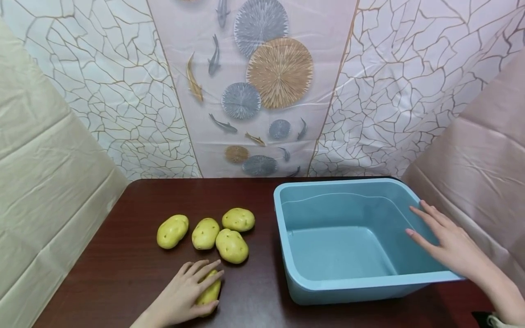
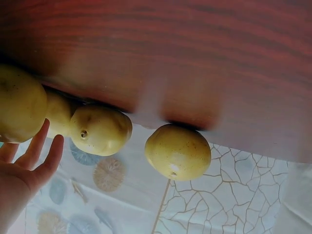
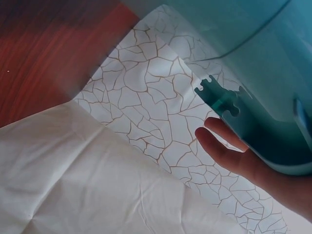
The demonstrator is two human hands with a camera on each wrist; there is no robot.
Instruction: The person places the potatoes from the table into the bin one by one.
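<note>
My left hand (image 1: 184, 291) lies over a yellow potato (image 1: 210, 291) near the table's front, gripping it between thumb and spread fingers. In the left wrist view, the fingers (image 2: 46, 161) reach up to a potato (image 2: 19, 105) at the left edge; the thumb is hidden there. Several other potatoes lie just beyond, including a bean-shaped one (image 1: 172, 231) at the far left and a knobbly one (image 1: 232, 246) closest to the hand. On the right, a blue plastic basin (image 1: 346, 284) stands upright. My right hand (image 1: 451, 243) rests at its right rim, fingers extended.
The dark reddish-brown table (image 1: 123, 273) carries everything. A patterned cloth (image 1: 254, 114) hangs behind its back edge, and beige fabric drapes slope along the left (image 1: 53, 182) and right (image 1: 471, 168). Inside the basin the bare bottom (image 1: 340, 253) shows.
</note>
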